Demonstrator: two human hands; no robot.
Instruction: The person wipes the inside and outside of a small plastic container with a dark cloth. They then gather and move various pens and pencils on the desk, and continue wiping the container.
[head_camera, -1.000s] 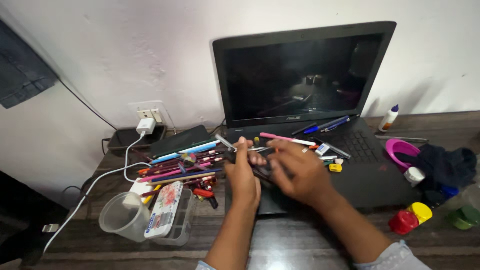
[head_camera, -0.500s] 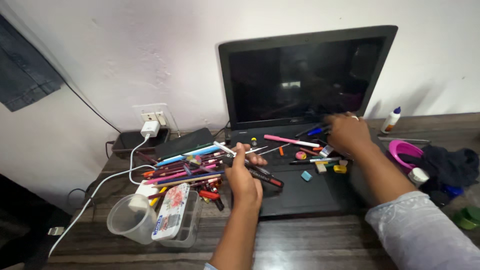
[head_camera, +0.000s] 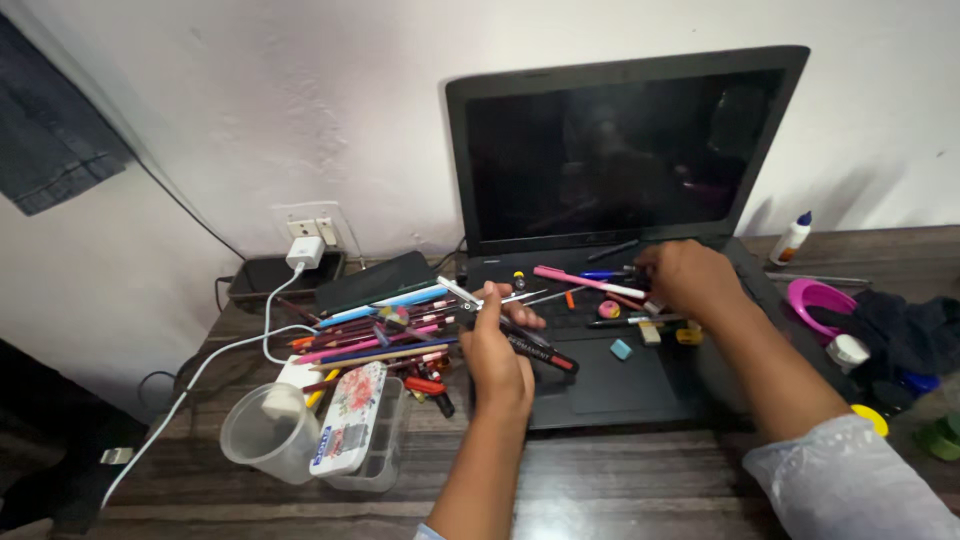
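My left hand (head_camera: 500, 350) grips a bunch of pens (head_camera: 535, 345), among them a black marker with a red end, held over the left part of an open black laptop (head_camera: 620, 380). My right hand (head_camera: 690, 280) rests on the laptop's keyboard near the hinge, fingers closed around blue pens (head_camera: 605, 273) lying there. A pink pen (head_camera: 580, 280), small erasers (head_camera: 622, 348) and other bits lie on the keyboard between the hands. A heap of coloured pencils and pens (head_camera: 380, 335) lies on the desk left of the laptop.
A clear plastic cup (head_camera: 268, 435) and a flowered pencil box (head_camera: 352, 420) stand front left. A white charger (head_camera: 303, 250) sits in a wall socket, with its cable running left. A glue bottle (head_camera: 792, 238), pink bowl (head_camera: 815, 297), dark cloth (head_camera: 900, 330) and paint jars (head_camera: 870, 418) are right.
My right hand left the bunch held by the left hand, reached to the back right of the keyboard, then drew back left onto the blue pens. The left hand stayed put.
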